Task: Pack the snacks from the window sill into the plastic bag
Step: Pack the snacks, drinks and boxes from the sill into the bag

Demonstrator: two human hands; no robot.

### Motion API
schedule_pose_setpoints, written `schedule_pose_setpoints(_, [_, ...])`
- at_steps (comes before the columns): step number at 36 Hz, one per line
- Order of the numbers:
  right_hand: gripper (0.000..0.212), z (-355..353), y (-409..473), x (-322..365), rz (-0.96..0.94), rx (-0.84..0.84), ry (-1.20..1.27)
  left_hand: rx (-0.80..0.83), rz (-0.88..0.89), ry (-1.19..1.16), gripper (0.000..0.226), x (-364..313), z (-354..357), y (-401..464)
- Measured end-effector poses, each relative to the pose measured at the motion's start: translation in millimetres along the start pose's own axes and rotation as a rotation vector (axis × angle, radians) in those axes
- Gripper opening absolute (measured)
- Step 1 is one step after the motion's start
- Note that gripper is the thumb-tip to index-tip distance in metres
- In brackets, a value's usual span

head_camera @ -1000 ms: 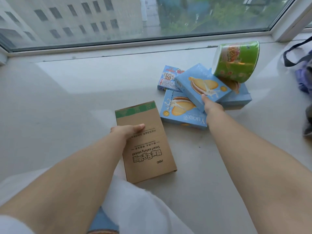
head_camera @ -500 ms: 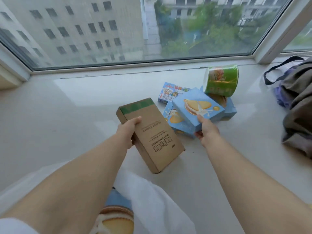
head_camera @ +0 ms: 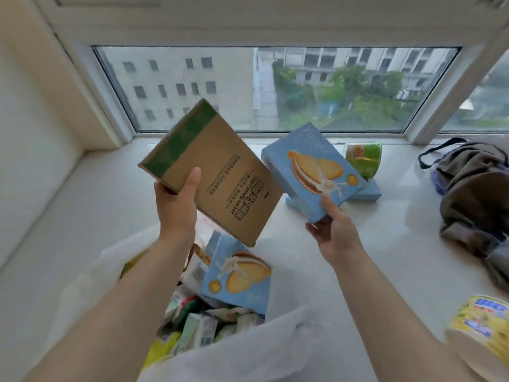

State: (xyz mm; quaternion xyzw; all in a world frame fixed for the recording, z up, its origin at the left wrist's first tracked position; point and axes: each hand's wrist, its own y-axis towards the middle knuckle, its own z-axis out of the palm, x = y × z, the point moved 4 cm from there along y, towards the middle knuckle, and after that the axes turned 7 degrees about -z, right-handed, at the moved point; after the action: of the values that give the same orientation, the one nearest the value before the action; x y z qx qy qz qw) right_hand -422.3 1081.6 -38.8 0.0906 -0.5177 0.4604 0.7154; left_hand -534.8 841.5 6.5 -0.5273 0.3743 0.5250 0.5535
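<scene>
At the bottom of the frame the white plastic bag (head_camera: 220, 351) gapes, a blue biscuit box (head_camera: 237, 274) and small packets already inside. Above it, left of centre, the left hand (head_camera: 176, 205) grips a brown cardboard box (head_camera: 214, 172); the right hand (head_camera: 333, 230) pinches another blue biscuit box (head_camera: 311, 169) by its corner. Farther back on the window sill (head_camera: 344, 235) lie a green tub (head_camera: 363, 158) and more blue boxes.

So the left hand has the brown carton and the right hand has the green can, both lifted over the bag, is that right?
Not quite. In the head view the right hand holds a blue biscuit box, not the green can, which lies on the sill by the window. The left hand does hold the brown carton, raised above the plastic bag.
</scene>
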Motion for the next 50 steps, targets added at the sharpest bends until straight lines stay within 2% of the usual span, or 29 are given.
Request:
schedule_pose_setpoints(2, [0.025, 6.6, -22.6, -5.4, -0.022, 0.044, -0.016, -0.035, 0.041, -0.044, 0.039, -6.5, -28.4, -17.0])
schedule_pose_setpoints(6, [0.023, 13.8, -61.3, -18.6, -0.035, 0.127, -0.088, -0.121, 0.161, -0.068, 0.03, -15.8, -81.7, -49.5])
schedule_pose_setpoints(11, [0.008, 15.2, -91.2, -34.0, -0.056, 0.129, -0.228, -0.203, 0.327, 0.077, 0.04, -26.0, -136.1, -85.6])
schedule_pose_setpoints(14, [0.014, 12.7, -100.7, -42.0, -0.046, 0.088, -0.31, -0.2, 0.367, 0.289, 0.049, -19.6, -158.0, -100.6])
schedule_pose_setpoints(17, [0.026, 10.2, -106.5, -49.4, -0.021, 0.043, -0.372, -0.136, 0.454, 0.528, 0.062, -4.6, -171.2, -110.4])
schedule_pose_setpoints(22, [0.028, 7.2, -116.4, -53.8, -0.11, -0.086, -0.489, 0.132, 0.824, 0.846, 0.041, 6.3, -166.6, -111.6])
schedule_pose_setpoints(25, [0.033, 3.7, -122.1, -50.6, -0.18, -0.147, -0.551, 0.287, 0.922, 0.995, 0.038, 16.1, -157.4, -109.7])
schedule_pose_setpoints(28, [0.04, 0.5, -125.9, -42.3, -0.23, -0.216, -0.572, 0.424, 0.941, 1.142, 0.038, 23.9, -145.3, -111.3])
schedule_pose_setpoints(31, [0.044, -3.7, -128.5, -33.3, -0.254, -0.279, -0.572, 0.472, 0.946, 1.222, 0.044, 26.9, -138.1, -112.3])
schedule_pose_setpoints(34, [0.044, -8.8, -130.6, -27.5, -0.253, -0.32, -0.53, 0.399, 0.892, 1.242, 0.043, 24.6, -135.3, -105.2])
schedule_pose_setpoints(37, [0.042, -11.8, -133.6, -24.8, -0.243, -0.343, -0.505, 0.232, 0.825, 1.305, 0.043, 24.4, -127.7, -83.5])
schedule_pose_setpoints(41, [0.04, -17.3, -136.4, -21.5, -0.258, -0.385, -0.462, 0.153, 0.796, 1.442, 0.055, 32.4, -99.8, -69.6])
schedule_pose_setpoints(44, [0.034, -22.3, -137.7, -17.4, -0.273, -0.385, -0.43, 0.222, 0.839, 1.586, 0.059, 51.5, -78.4, -80.7])
schedule_pose_setpoints(46, [0.028, -25.9, -137.0, -16.1, -0.259, -0.352, -0.391, 0.345, 0.764, 1.673, 0.061, 71.8, -74.1, -87.0])
schedule_pose_setpoints(50, [0.023, -30.1, -135.5, -17.8, -0.206, -0.231, -0.398, 0.4, 0.638, 1.738, 0.039, 87.3, -81.7, -70.8])
